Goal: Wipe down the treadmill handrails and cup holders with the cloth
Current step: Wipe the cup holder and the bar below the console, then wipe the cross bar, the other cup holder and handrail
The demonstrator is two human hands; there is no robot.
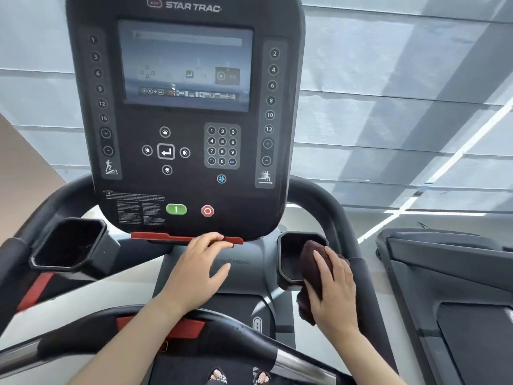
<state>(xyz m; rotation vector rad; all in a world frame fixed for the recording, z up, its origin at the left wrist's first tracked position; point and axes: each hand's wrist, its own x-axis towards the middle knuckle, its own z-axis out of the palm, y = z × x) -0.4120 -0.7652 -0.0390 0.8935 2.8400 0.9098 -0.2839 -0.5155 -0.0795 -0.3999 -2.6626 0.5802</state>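
My right hand (334, 284) presses a dark brown cloth (312, 262) against the right cup holder (290, 254), at its right rim; the cloth's tail hangs below the hand. My left hand (198, 266) rests open on the grey column, fingertips touching the red bar (155, 237) under the console. The left cup holder (70, 244) is a black octagonal well at the left. The right handrail (327, 215) curves up behind the cloth. The left handrail (41, 215) arcs past the left cup holder. A front crossbar handrail (244, 340) runs below my forearms.
The black Star Trac console (183, 120) with screen, keypad, green and red buttons fills the upper middle. Another treadmill (449, 287) stands close on the right. A window blind (402, 93) spans the background. My feet (238, 377) show at the bottom.
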